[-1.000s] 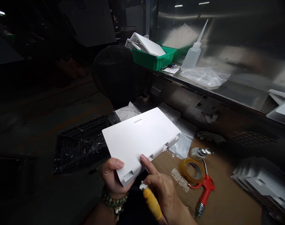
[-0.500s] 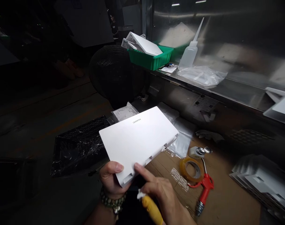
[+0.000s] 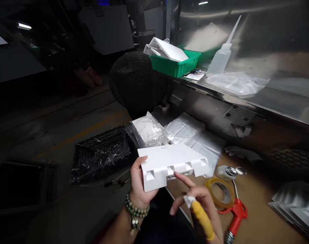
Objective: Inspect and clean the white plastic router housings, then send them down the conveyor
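Observation:
My left hand (image 3: 141, 184) grips the left end of a white plastic housing (image 3: 169, 157), thumb on its top face. Small lettering lies near the housing's far edge. Its near side, now facing me, has several square notches and a recessed strip with small openings. A beaded bracelet circles my left wrist. My right hand (image 3: 202, 200) has its index finger stretched to the recessed strip, at or very near it, with the other fingers apart. A yellow cover (image 3: 202, 218) wraps its thumb, and a small white scrap (image 3: 189, 201) shows at the thumb's tip.
Clear plastic bags (image 3: 183, 127), a tape roll (image 3: 220, 192), a red air gun (image 3: 237, 215) and a pump bottle (image 3: 227, 172) lie on the bench. A green bin (image 3: 176, 66) and squeeze bottle (image 3: 220, 59) stand on the shelf. Left are a black crate (image 3: 101, 152) and fan (image 3: 136, 81).
The housing has been tilted so its notched side faces me, and appears lower and further right. My right index finger has moved from the left corner to the recessed strip. The view has shifted left.

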`<action>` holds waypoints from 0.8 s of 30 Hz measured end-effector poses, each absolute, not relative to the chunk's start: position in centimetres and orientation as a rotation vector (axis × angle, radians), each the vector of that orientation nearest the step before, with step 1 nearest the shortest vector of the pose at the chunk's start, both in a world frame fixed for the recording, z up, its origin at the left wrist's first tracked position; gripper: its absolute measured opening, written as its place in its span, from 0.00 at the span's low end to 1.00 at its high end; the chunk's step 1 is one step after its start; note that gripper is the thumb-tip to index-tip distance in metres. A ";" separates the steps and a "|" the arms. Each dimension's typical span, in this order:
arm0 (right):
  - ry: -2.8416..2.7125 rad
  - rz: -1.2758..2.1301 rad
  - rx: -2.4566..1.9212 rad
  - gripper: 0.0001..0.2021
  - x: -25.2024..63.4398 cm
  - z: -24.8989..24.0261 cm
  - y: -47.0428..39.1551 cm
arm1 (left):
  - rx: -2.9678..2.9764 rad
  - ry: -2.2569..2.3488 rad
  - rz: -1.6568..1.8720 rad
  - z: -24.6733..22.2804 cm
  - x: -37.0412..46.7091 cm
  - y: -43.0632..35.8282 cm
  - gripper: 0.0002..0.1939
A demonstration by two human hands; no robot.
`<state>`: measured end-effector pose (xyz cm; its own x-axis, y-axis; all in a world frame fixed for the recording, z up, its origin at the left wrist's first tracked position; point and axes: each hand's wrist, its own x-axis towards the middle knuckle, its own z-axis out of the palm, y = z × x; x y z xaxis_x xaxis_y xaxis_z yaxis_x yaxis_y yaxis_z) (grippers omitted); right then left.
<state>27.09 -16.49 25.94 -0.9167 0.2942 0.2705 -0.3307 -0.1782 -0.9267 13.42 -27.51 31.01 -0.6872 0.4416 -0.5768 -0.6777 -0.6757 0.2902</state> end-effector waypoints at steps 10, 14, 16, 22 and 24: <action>-2.112 1.530 0.146 0.11 25.4 27.7 -16.6 | -0.646 0.601 2.305 30.6 13.2 -27.1 0.20; -2.141 1.190 0.123 0.11 23.5 28.7 -17.9 | -0.655 0.553 2.272 30.5 13.7 -26.6 0.23; -2.136 1.129 0.121 0.10 22.8 28.7 -18.4 | -0.674 0.563 2.282 30.6 14.1 -26.3 0.23; -2.149 1.066 0.130 0.12 22.8 27.9 -18.7 | -0.681 0.580 2.271 30.6 14.7 -25.9 0.23; -2.168 1.043 0.173 0.13 23.0 27.8 -18.5 | -0.666 0.566 2.270 30.6 14.6 -25.9 0.23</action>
